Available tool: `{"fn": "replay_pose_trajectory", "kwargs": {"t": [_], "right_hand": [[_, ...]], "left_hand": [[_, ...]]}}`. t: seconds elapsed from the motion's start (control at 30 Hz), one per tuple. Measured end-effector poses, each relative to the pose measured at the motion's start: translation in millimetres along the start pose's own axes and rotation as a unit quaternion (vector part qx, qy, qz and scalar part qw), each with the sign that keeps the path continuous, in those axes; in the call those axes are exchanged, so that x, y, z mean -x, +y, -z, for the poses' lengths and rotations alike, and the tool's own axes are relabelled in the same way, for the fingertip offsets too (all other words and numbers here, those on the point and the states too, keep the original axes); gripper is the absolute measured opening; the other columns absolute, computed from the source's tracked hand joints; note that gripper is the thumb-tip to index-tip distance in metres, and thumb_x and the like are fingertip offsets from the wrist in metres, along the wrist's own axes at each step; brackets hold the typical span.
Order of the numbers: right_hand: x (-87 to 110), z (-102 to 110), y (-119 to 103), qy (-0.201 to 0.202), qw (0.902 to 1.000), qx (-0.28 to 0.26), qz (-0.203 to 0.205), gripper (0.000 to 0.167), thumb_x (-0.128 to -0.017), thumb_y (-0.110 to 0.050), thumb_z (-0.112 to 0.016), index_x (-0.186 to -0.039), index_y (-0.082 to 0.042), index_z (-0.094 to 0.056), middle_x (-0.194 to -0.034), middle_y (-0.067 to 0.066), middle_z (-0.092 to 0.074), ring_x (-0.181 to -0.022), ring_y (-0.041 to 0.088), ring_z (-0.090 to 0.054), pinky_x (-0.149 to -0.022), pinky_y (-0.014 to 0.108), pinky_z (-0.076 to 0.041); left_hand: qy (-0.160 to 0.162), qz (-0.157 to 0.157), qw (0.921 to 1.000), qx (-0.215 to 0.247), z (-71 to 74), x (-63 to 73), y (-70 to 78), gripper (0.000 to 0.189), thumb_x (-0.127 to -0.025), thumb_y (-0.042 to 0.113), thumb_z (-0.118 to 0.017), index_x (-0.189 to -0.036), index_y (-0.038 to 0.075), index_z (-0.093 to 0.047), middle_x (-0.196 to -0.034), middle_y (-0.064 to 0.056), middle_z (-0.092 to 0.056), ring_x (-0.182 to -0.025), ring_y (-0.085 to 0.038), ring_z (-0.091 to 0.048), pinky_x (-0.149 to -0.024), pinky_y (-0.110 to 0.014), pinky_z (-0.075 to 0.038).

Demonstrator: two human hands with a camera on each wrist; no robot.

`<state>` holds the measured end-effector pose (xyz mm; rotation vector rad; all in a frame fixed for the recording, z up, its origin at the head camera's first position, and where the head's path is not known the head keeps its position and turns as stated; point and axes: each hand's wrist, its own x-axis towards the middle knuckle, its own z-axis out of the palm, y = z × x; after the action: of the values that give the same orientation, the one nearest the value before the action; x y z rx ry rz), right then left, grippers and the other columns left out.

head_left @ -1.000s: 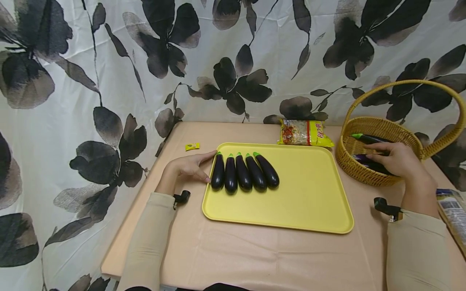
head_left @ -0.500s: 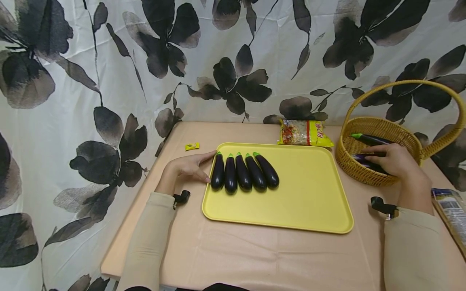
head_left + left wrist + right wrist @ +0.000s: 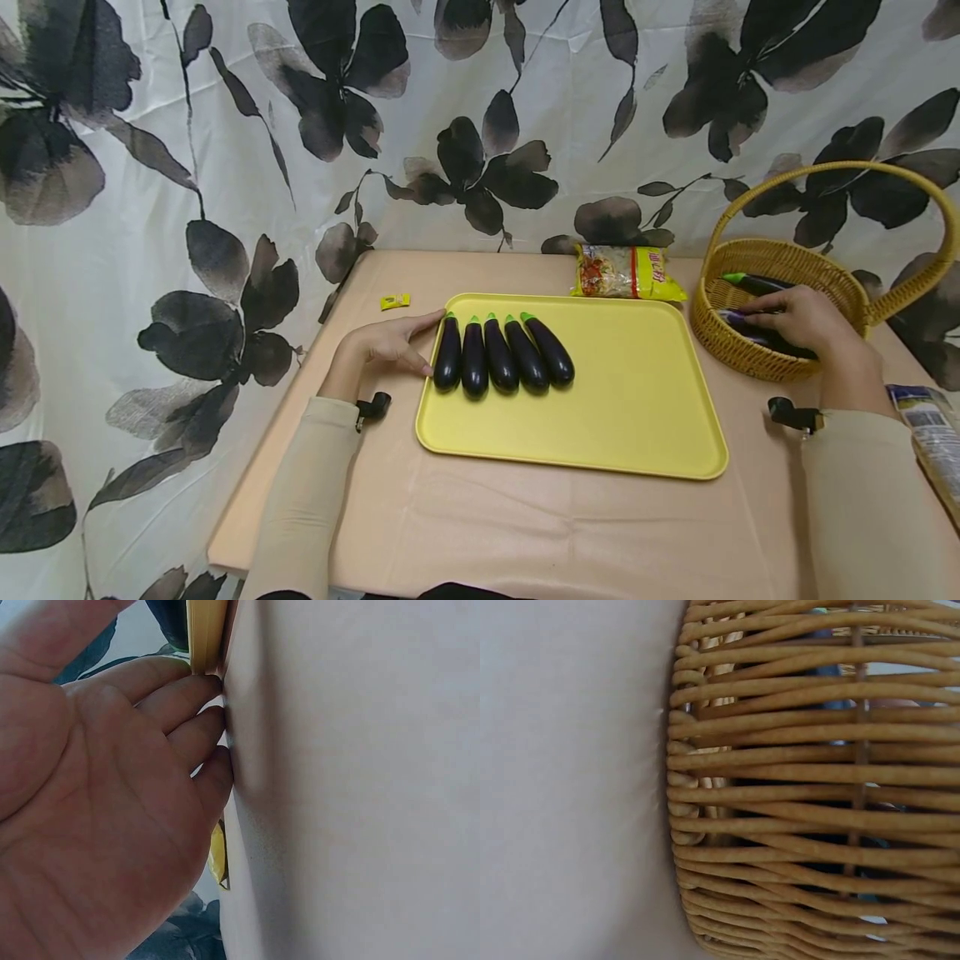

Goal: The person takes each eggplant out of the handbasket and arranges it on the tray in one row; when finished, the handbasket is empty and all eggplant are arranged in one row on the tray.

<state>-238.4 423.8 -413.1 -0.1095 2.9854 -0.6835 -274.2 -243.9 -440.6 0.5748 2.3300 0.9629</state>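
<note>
Several dark eggplants with green tips lie side by side on the left part of a yellow tray. My left hand rests at the tray's left edge, fingertips and thumb touching it; in the left wrist view the palm shows, with the fingers extended to the tray's rim. Inside a wicker basket at the right, my right hand grips an eggplant from above. Another eggplant lies behind it. The right wrist view shows mostly the basket's woven wall, which hides the fingers.
Behind the tray lies a yellow and red food packet. A small yellow sachet is at the back left. A printed bag lies at the right edge. The basket's tall handle arches above it.
My right hand has shifted slightly left and away from me within the basket, and the eggplant under it has moved a little too. My left hand and the tray have stayed in place.
</note>
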Motion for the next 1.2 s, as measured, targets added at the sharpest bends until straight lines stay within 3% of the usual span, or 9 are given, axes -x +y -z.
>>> {"fn": "replay_pose_trajectory", "kwargs": {"t": [0.33,0.57,0.67,0.8,1.03,1.2], "right_hand": [[-10.4,-1,4,0.030,0.9992,-0.008,-0.027,0.036,-0.105,-0.029,-0.063,-0.130,-0.005,-0.071,-0.139,0.040,-0.053,-0.124,0.054,-0.046,-0.101,0.071,-0.039],[-15.2,1,9,0.023,0.9997,0.006,-0.006,0.034,-0.103,-0.027,-0.067,-0.130,-0.006,-0.071,-0.137,0.041,-0.055,-0.111,0.045,-0.051,-0.085,0.051,-0.041],[-16.0,2,12,0.010,0.9997,0.016,0.013,0.035,-0.102,-0.023,-0.069,-0.132,-0.006,-0.070,-0.137,0.040,-0.055,-0.115,0.049,-0.053,-0.091,0.057,-0.045],[-16.4,3,13,-0.004,0.9994,0.018,0.031,0.036,-0.101,-0.019,-0.069,-0.133,-0.004,-0.068,-0.138,0.040,-0.054,-0.122,0.053,-0.052,-0.100,0.069,-0.041],[-15.0,1,14,0.004,0.9994,0.019,0.027,0.038,-0.102,-0.024,-0.068,-0.135,-0.005,-0.067,-0.140,0.040,-0.053,-0.116,0.046,-0.052,-0.091,0.057,-0.043],[-9.8,2,12,0.027,0.9996,0.011,-0.004,0.046,-0.105,-0.037,-0.061,-0.139,-0.005,-0.063,-0.143,0.041,-0.048,-0.113,0.047,-0.049,-0.085,0.053,-0.043]], "left_hand": [[0.004,0.001,1.0000,0.004,0.0,1.4,1.5,0.128,-0.070,0.030,-0.098,-0.169,0.023,-0.017,-0.176,-0.001,-0.013,-0.163,-0.021,-0.004,-0.132,-0.049,-0.007],[0.003,0.001,1.0000,-0.001,0.5,2.7,2.6,0.128,-0.070,0.030,-0.098,-0.169,0.023,-0.017,-0.176,-0.001,-0.014,-0.163,-0.021,-0.004,-0.132,-0.049,-0.007],[0.002,0.002,1.0000,-0.003,0.5,2.5,3.3,0.127,-0.070,0.030,-0.098,-0.169,0.023,-0.017,-0.176,-0.001,-0.014,-0.163,-0.021,-0.005,-0.132,-0.048,-0.007],[0.002,0.004,1.0000,-0.005,0.4,2.3,2.9,0.126,-0.071,0.030,-0.097,-0.169,0.023,-0.018,-0.176,-0.002,-0.014,-0.163,-0.022,-0.005,-0.132,-0.049,-0.006],[0.003,0.007,1.0000,-0.005,0.2,2.4,1.5,0.125,-0.071,0.029,-0.097,-0.168,0.024,-0.019,-0.176,-0.002,-0.014,-0.163,-0.022,-0.004,-0.132,-0.050,-0.006],[0.003,0.003,1.0000,-0.003,0.0,3.0,1.8,0.126,-0.071,0.029,-0.097,-0.169,0.024,-0.018,-0.176,-0.002,-0.014,-0.163,-0.023,-0.004,-0.132,-0.050,-0.006]]}}
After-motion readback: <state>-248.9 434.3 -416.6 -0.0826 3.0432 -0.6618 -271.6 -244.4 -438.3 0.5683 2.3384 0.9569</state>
